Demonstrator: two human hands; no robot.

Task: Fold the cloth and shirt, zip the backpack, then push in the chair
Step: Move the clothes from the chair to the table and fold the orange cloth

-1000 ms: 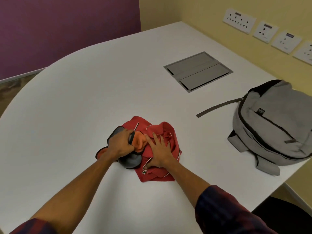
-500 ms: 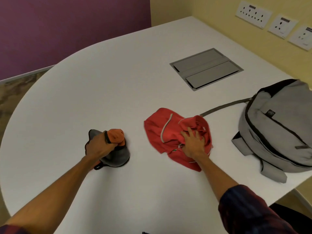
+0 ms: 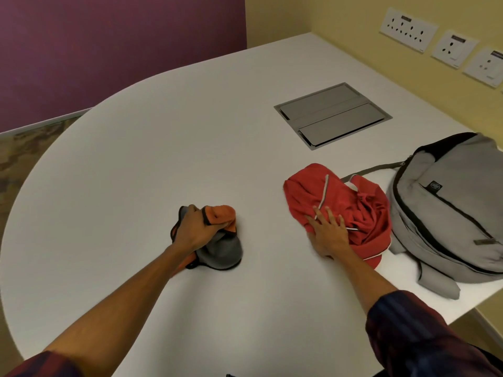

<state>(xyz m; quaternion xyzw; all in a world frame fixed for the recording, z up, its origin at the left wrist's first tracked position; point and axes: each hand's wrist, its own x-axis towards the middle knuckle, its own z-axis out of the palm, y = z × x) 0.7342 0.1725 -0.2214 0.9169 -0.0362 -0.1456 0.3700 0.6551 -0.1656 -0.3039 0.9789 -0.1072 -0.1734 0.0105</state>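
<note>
Left hand (image 3: 196,229) curled round bunched grey-and-orange cloth (image 3: 221,240) on white worktop (image 3: 163,148). Right hand (image 3: 328,234) flat, fingers spread, pressing crumpled red shirt (image 3: 343,202), well apart from cloth. Grey backpack (image 3: 449,208) touching shirt, near worktop's right edge.

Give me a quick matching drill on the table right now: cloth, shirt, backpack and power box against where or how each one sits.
Things:
1. cloth
2. shirt
3. backpack
4. power box

States:
A. set flush into the table, lids closed
B. bunched up, gripped by the left hand
C. lying at the table's right edge, strap stretched out toward the shirt
D. crumpled, with the right hand resting flat on it

Pairs: 1-B, 2-D, 3-C, 4-A
</note>
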